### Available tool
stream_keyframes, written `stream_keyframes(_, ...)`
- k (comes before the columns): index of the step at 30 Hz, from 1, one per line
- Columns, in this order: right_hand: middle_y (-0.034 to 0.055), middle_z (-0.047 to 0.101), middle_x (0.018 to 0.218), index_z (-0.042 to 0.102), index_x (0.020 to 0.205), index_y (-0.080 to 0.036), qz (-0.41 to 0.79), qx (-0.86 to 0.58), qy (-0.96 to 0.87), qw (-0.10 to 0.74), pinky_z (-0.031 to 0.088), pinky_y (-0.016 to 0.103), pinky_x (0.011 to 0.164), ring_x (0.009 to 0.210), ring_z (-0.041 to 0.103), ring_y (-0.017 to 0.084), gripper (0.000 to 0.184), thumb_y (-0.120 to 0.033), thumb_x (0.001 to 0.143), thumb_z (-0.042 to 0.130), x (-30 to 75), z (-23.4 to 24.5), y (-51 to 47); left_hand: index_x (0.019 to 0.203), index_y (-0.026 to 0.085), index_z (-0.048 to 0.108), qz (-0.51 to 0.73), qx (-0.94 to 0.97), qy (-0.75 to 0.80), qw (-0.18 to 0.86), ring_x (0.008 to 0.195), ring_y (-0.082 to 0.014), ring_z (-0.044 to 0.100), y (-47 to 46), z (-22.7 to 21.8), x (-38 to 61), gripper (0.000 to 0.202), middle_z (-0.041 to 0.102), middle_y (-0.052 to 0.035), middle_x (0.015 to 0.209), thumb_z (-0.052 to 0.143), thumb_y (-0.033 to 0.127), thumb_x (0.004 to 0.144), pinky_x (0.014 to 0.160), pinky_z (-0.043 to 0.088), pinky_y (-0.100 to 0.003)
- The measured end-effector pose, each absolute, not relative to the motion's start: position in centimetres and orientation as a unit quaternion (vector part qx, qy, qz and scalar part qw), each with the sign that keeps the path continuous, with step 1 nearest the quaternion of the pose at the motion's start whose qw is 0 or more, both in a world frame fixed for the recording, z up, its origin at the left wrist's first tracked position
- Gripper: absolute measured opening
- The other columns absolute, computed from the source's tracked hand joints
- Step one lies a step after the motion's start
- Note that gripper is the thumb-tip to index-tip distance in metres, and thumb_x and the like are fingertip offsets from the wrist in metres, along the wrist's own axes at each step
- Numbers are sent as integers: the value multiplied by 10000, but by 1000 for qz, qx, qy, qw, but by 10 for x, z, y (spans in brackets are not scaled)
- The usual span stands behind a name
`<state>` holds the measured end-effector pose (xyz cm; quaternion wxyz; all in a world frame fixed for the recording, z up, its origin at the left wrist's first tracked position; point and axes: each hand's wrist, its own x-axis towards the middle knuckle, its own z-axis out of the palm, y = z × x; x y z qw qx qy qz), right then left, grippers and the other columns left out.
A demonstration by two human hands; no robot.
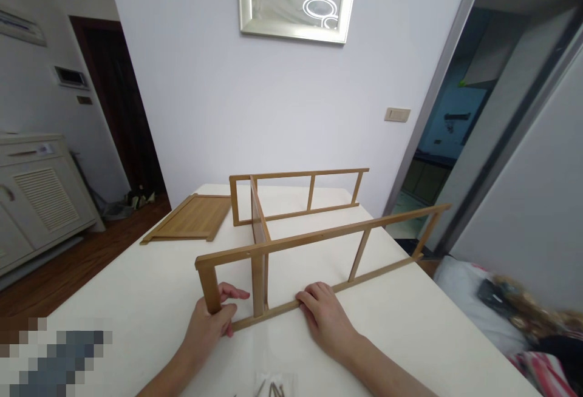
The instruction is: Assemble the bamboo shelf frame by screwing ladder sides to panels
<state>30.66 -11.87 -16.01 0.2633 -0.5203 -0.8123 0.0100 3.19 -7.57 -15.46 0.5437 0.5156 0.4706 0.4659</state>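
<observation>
Gripping with the fingers of the left hand (pixel 207 327) closed around the wooden frame's (pixel 319 236) short end post, near its lower corner. Laying the right hand (pixel 325 318) with bent fingers over the near lower rail; cannot tell whether pinching it. Find the frame upright on the white table (pixel 150 300), two ladder-like sides joined by a crosspiece (pixel 259 212), right end reaching about the table's right edge. See white surface stretching from left forearm to left edge, and between the sides. Note a wooden panel (pixel 195 218) flat at the left edge, a clear bag (pixel 289 385) of screws at the bottom, a cabinet (pixel 50 190) drawer mark too small to read.
</observation>
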Motion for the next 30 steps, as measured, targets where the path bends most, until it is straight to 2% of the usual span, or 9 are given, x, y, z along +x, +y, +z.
stream_keyframes(5, 82, 595, 962, 611, 1045, -212, 38, -517, -820, 243, 431, 397, 841, 928, 516, 223, 243, -92, 908, 451, 302, -155, -115, 806, 177, 606, 469, 522, 460, 544, 383, -55, 398, -79, -154, 32, 168, 718, -37, 859, 651, 316, 724, 480, 484, -282)
stream_keyframes(9, 70, 597, 1040, 597, 1080, -218, 79, -502, -828, 237, 410, 407, 892, 993, 499, 231, 210, -174, 879, 556, 278, -150, -111, 821, 178, 622, 479, 537, 443, 536, 569, -129, 562, -83, -156, 34, 289, 701, -50, 828, 668, 460, 776, 662, 535, -315)
stream_keyframes(14, 60, 578, 1003, 588, 1007, -217, 62, -474, -848, 231, 406, 392, 883, 970, 489, 221, 107, -210, 923, 523, 253, -155, -109, 795, 181, 630, 455, 579, 443, 511, 713, -181, 612, -82, -160, 36, 377, 674, -46, 785, 613, 558, 810, 717, 500, -302)
stream_keyframes(20, 67, 554, 934, 590, 924, -215, 46, -479, -843, 241, 422, 365, 789, 895, 487, 220, 115, -160, 927, 489, 257, -165, -107, 792, 183, 621, 416, 600, 439, 525, 762, -197, 619, -78, -163, 36, 412, 666, -37, 743, 556, 587, 847, 751, 472, -302)
stream_keyframes(30, 55, 558, 927, 586, 913, -221, 66, -489, -836, 240, 400, 377, 811, 899, 485, 218, 111, -148, 921, 502, 261, -169, -104, 824, 177, 624, 408, 599, 430, 538, 799, -204, 621, -76, -169, 32, 388, 670, -57, 807, 565, 559, 858, 779, 479, -308)
